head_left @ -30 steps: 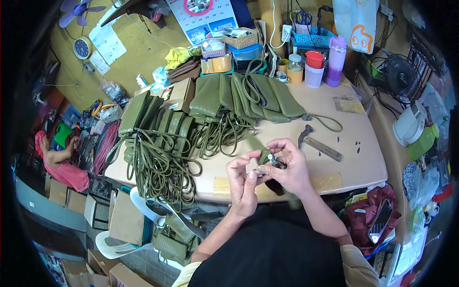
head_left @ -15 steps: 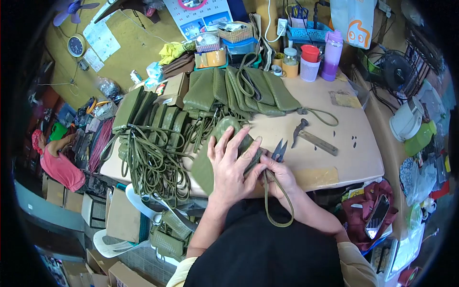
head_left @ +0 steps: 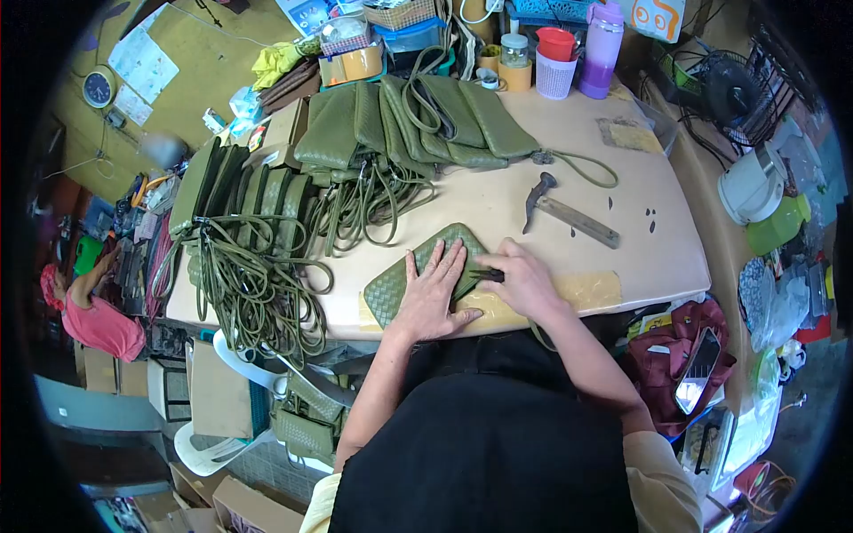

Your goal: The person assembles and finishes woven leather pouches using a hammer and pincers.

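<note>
A green woven pouch lies flat near the table's front edge. My left hand presses on it with fingers stretched out. At the pouch's right side, my right hand is closed around small dark thread snips; their tips reach the pouch's edge, and the rest is hidden in my fingers. Part of a green strap hangs over the table edge below my right wrist.
Stacked green pouches lie at the back; more pouches with tangled straps stand at the left. A hammer rests right of centre. A purple bottle and a white cup stand behind. Left, a person in pink works.
The pouch, lifted in both hands before, now lies flat on the table. My right hand has let go of the strap and taken up the snips from the table. The view has shifted.
</note>
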A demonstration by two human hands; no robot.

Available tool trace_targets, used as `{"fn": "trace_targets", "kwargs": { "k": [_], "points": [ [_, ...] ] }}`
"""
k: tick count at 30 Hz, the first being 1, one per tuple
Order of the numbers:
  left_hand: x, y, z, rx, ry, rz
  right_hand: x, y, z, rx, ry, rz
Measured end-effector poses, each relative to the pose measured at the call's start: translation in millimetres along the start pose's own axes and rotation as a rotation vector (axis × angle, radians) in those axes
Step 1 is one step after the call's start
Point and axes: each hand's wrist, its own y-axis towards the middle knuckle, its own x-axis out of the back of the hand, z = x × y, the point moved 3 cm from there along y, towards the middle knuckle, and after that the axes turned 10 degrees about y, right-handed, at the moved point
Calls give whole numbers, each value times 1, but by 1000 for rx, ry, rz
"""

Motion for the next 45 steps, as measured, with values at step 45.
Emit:
{"fn": "trace_targets", "kwargs": {
  "k": [45],
  "points": [
    [-2,33,-19,33,-691,-317,47,-40,16,-87,-270,-134]
  ]
}}
